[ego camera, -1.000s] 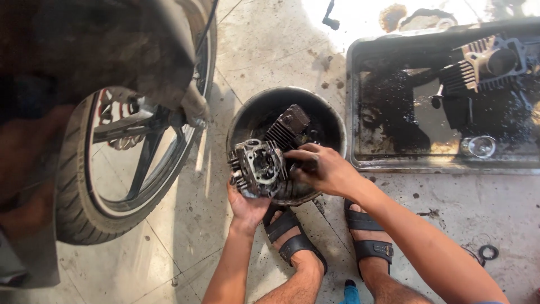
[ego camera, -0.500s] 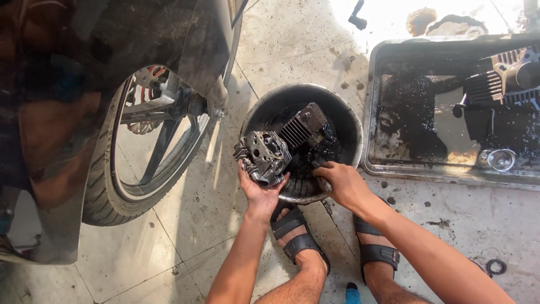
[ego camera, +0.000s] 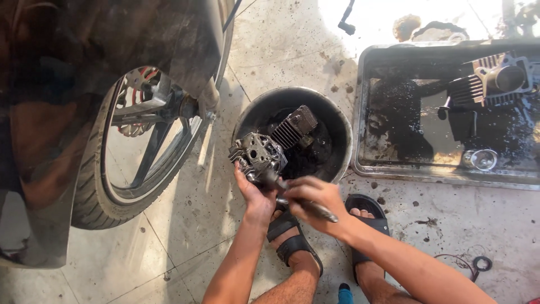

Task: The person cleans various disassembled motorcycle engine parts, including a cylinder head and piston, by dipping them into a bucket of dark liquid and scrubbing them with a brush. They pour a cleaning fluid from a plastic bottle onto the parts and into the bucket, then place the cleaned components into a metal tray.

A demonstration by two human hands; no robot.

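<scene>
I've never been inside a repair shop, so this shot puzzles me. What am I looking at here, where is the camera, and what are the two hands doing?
The camera sits on the person's head and looks down, so you see their own arms, and their feet in black sandals, on a stained concrete floor. The left hand holds up a greasy metal engine part over a round black basin, where a second, finned part lies. The right hand grips a thin rod-like tool; its tip is blurred, so I cannot tell exactly where it touches. To the left stands a motorcycle wheel with spokes and a tyre. To the right lies a flat metal tray with dark oily liquid and a finned engine cylinder.
</scene>
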